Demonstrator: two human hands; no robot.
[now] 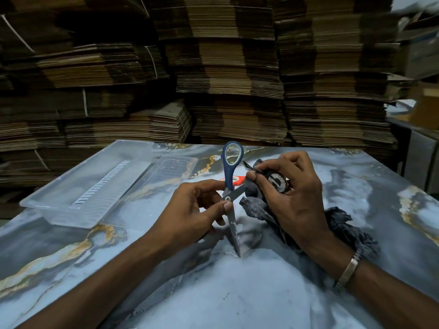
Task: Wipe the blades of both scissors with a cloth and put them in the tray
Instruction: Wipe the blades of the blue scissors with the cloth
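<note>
Blue-handled scissors stand spread open above the table, one blade tip touching the marbled top. My left hand pinches them near the pivot. My right hand grips a dark grey cloth wrapped round the other blade, whose tip pokes out past my fingers. The cloth trails down to the table under my right wrist. Behind my hands lies a second pair of scissors with a red-orange handle, mostly hidden. A clear plastic tray sits at the left with nothing in it.
The marbled blue-grey table ends at a far edge against tall stacks of flattened cardboard. A metal cabinet stands beyond the right edge. A metal bracelet is on my right wrist.
</note>
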